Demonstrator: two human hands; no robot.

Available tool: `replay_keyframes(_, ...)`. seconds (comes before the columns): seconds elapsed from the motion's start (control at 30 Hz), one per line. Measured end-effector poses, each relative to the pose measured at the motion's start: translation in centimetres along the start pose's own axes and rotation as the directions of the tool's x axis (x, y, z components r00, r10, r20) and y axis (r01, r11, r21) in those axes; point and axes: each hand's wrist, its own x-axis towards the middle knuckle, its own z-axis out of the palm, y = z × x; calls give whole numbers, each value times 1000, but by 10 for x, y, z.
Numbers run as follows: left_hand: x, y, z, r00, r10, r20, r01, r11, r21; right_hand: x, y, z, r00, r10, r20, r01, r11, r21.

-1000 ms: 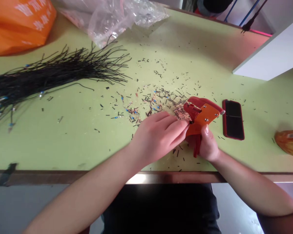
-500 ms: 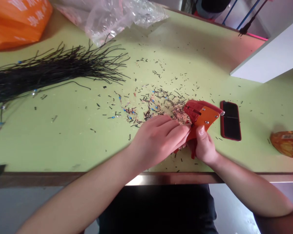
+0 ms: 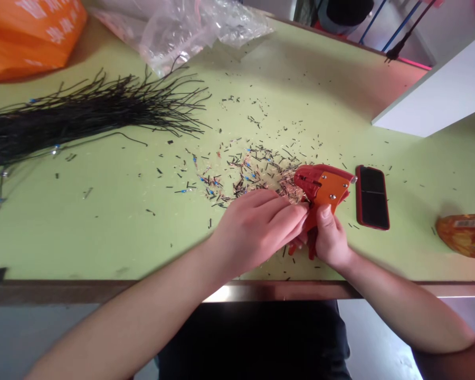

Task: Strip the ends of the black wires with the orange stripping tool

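Observation:
My right hand (image 3: pixel 332 237) is closed around the handles of a red and orange wire stripper (image 3: pixel 325 191), thumb lying on its orange side. The tool's red jaw end points left, above the scraps. Against the tool's near left side, my left hand (image 3: pixel 261 224) is pinched shut, its back toward me. A tiny dark bit shows at its fingertips, but what they hold is hidden. Under and beyond the hands lies a scatter of short black wire offcuts (image 3: pixel 241 184), with bare copper-coloured strands and small blue pieces among them.
A thick bundle of black wires (image 3: pixel 103 111) lies at the left. Behind it are an orange bag (image 3: pixel 31 42) and clear plastic bags (image 3: pixel 178 31). To the right are a phone (image 3: pixel 372 197), an orange package (image 3: pixel 465 235) and a white panel (image 3: pixel 439 87).
The wire stripper has shifted slightly left and turned a little in my right hand. Its handle ends look nearer together, and a red part now shows behind its orange body. My left hand barely moved.

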Motion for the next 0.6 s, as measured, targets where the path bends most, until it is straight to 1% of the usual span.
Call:
replay_keyframes(0.1, 0, 0, 0, 1000, -4, -6, 4, 1000, -4, 2, -1, 3, 999, -26, 48, 23, 997, 71)
replay_keyframes(0.2, -2, -2, 1, 999, -13, -34, 12, 999, -29, 7, -4, 2, 999, -34, 33, 29, 990, 138)
replay_keyframes(0.27, -2, -6, 2, 996, -61, -61, 57, 996, -69, 12, -9, -1, 1000, -2, 19, -1, 985, 175)
replay_keyframes(0.33, -3, -10, 3, 988, -140, -70, 131, 983, -125, 16, -16, -6, 999, 45, 19, -48, 977, 206)
replay_keyframes(0.4, -2, -15, 4, 974, -220, -51, 208, 960, -186, 19, -24, -11, 996, 85, 15, -86, 972, 218)
replay_keyframes(0.47, -1, -18, 6, 961, -274, -23, 262, 938, -225, 20, -30, -16, 993, 112, 23, -114, 969, 217)
replay_keyframes(0.6, -1, -22, 9, 949, -315, 21, 312, 924, -221, 18, -31, -23, 984, 136, 117, -162, 954, 251)
